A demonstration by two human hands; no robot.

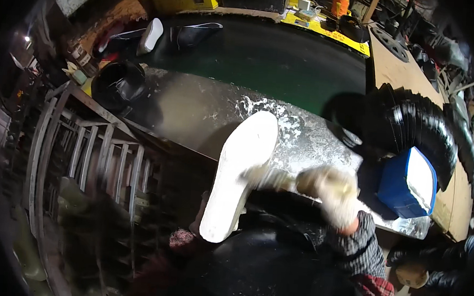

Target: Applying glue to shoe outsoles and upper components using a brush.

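Note:
A shoe [241, 175] is tilted up in front of me, its white sole facing me and the toe pointing away. The cuff of my left sleeve [181, 239] reaches its heel end; my left hand supports it from beneath, with the fingers mostly hidden behind the sole. My right hand [336, 193], in a pale glove and blurred by motion, is closed around a brush [270, 178]. The brush head meets the right edge of the sole near its middle. To the right stands a blue container [395, 185] filled with something white.
Beneath lies a metal plate [188, 104] smeared with white on a dark green tabletop [286, 59]. Curved black pieces [412, 118] are stacked at the right. Shoes [198, 34] rest at the far left near a black round container [119, 81]. A metal rack [103, 156] stands left.

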